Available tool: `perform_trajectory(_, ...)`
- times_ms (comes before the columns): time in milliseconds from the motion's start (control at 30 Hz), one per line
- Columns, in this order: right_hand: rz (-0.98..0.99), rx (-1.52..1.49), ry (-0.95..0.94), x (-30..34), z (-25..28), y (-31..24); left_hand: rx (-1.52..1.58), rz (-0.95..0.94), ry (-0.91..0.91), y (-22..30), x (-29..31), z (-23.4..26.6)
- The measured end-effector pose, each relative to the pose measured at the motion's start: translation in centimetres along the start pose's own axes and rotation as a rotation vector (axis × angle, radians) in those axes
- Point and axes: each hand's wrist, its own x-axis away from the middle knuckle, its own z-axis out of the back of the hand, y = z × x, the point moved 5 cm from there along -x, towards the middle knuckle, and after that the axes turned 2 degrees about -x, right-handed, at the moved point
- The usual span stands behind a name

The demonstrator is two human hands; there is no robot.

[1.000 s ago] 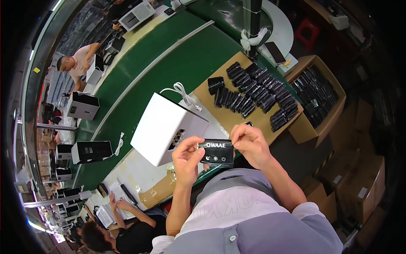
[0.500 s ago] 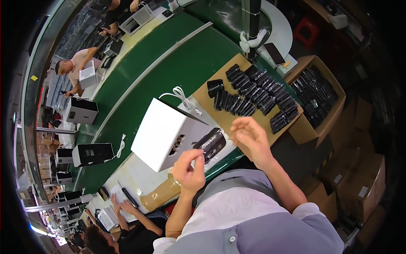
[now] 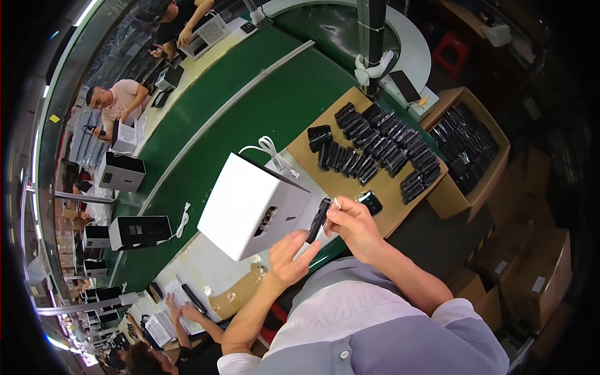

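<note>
So the black wrapped panel has just gone from face-up to edge-on, and the right hand, which was off it half a second ago, is back on it. Right fingers are pinched closed at its side, seemingly on the clear film; the left hand has thumb and index slightly apart by the lower end, can't tell if they're really gripping. It's held up over the near edge of the table, right of the white box. My read: both hands are probably working the wrapping now.
</note>
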Motion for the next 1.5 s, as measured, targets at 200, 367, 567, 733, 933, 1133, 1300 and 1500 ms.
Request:
perform_trajectory(200,0.142,0.158,-0.041,0.1,1.9,-0.2,-0.382,0.085,-0.058,-4.4,-1.7,8.7)
perform_trajectory(367,0.106,-0.016,0.000,0.5,2.9,0.2,-0.349,0.637,-0.145,-15.8,-2.3,13.6)
perform_trajectory(567,0.004,-0.219,0.000,1.1,5.0,-0.2,0.240,1.033,-0.663,-22.9,3.2,10.8)
perform_trajectory(733,0.072,-0.212,0.097,0.9,8.0,1.6,0.544,1.283,-0.407,-22.1,3.1,9.2)
perform_trajectory(933,0.027,-0.184,0.119,-0.1,8.4,2.9,0.660,1.574,-0.033,-14.7,4.5,8.1)
perform_trajectory(1133,0.166,0.271,0.055,-1.8,6.6,2.4,0.609,1.541,0.148,-11.5,7.0,7.9)
perform_trajectory(1300,0.114,0.311,-0.079,-3.8,4.4,3.8,0.422,1.438,0.042,-12.9,9.0,9.7)
perform_trajectory(1500,-0.020,0.338,-0.149,-6.0,1.8,4.7,0.064,1.106,-0.135,-11.9,2.9,6.9)
